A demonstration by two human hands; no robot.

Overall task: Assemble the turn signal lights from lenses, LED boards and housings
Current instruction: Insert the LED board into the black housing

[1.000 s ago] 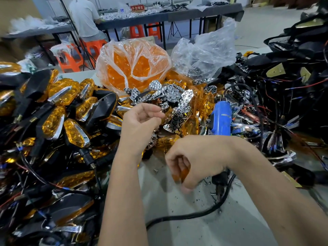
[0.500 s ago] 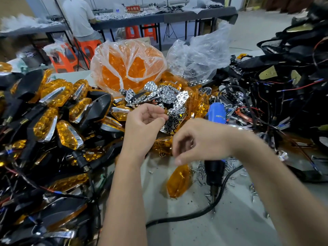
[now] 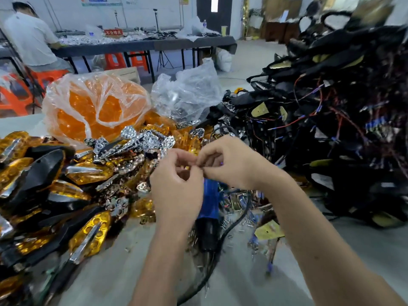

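Now L hand (image 3: 176,184) & R hand (image 3: 231,166) fingertips meet, pinching tiny part, unclear.

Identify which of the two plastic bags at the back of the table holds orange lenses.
The left bag, bulging with orange lenses. The bag to its right is crumpled clear plastic showing no orange inside.
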